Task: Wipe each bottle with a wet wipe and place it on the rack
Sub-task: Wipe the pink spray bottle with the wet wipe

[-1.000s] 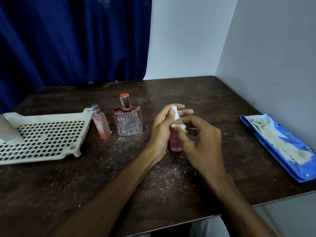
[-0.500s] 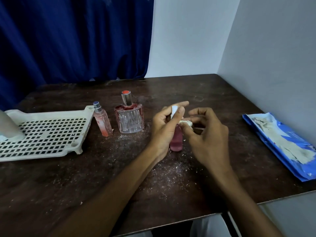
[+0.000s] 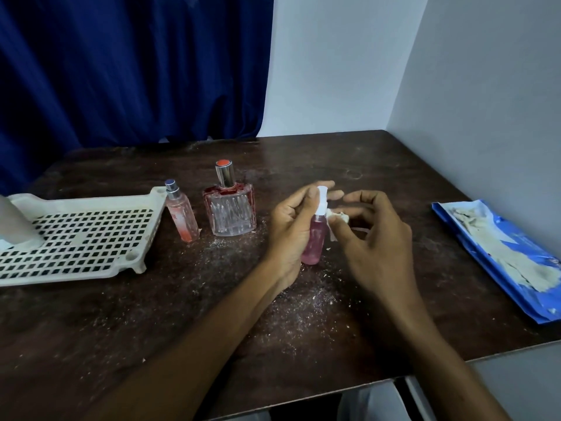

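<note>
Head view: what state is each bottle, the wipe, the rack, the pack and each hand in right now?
pink spray bottle: upright, held by left hand
wet wipe: crumpled, pinched by right hand against that bottle
slim bottle: standing on table, off rack
square bottle: standing on table, capped
rack: on table, grey item on it
wipe pack: lying flat on table

Nothing here can be read. The slim pink bottle (image 3: pixel 181 214) left of centre carries a reddish mark down its side, too blurred to make out. The blue wipe packet (image 3: pixel 498 256) at the right edge has a pale, worn patch without legible print. The pink spray bottle (image 3: pixel 315 238) at centre shows no lettering.
</note>
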